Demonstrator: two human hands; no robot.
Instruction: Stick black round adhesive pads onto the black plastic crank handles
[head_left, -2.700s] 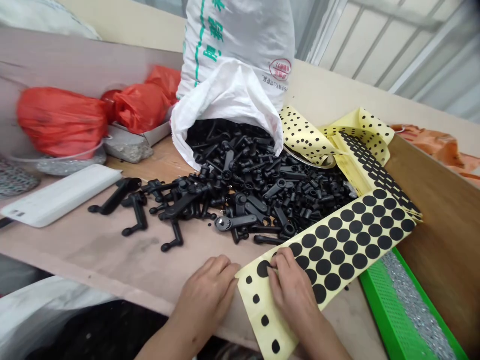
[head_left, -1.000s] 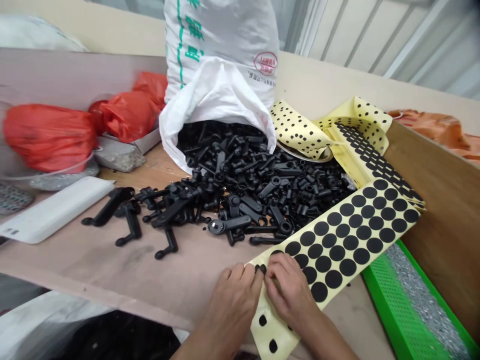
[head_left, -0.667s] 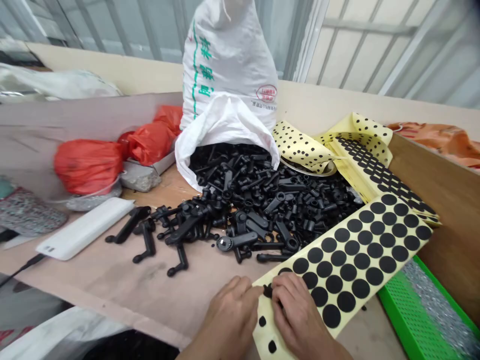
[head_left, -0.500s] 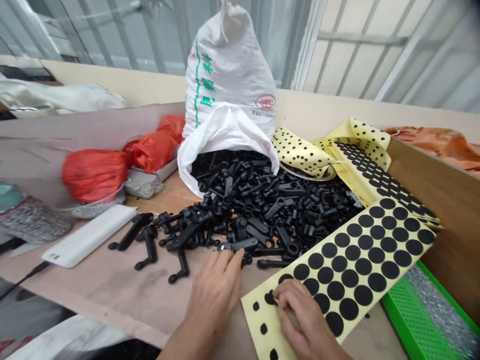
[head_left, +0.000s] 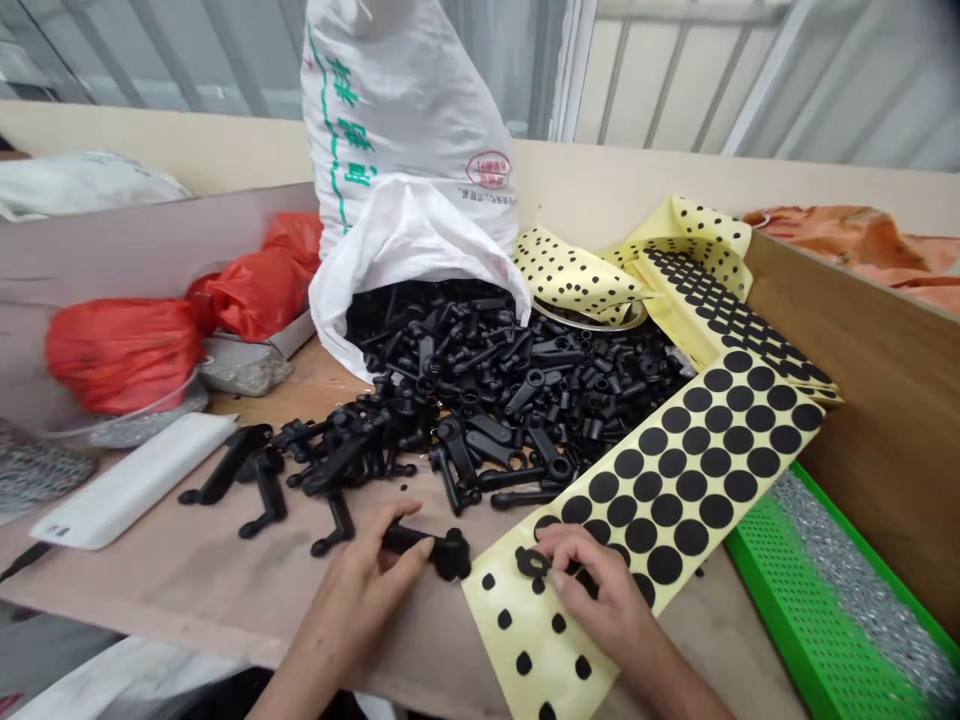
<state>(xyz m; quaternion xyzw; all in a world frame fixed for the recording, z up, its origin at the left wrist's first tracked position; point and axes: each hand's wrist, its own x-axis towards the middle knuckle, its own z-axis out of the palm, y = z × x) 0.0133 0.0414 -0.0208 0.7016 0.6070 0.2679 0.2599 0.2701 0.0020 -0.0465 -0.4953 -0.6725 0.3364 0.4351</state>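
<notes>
"Head camera: what's the left hand [head_left: 352, 590] doing?"

"Closed around a black plastic crank handle [head_left: 442, 550], near the heap of matching handles [head_left: 487, 390]."

"And the right hand [head_left: 600, 590]?"

"Fingers curled, touching a small black ring [head_left: 532, 562] that lies on the yellow-backed sheet of black adhesive dots [head_left: 517, 610]. Whether they actually pinch it, I can't tell."

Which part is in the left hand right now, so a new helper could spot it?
Start at the white woven sack spilling black plastic parts across the bench. At the pile's near edge, the left hand grips a black plastic lever by its arm. Unlike its lookalikes in the pile, it is held, its round head jutting toward the yellow dotted sheet.
</notes>
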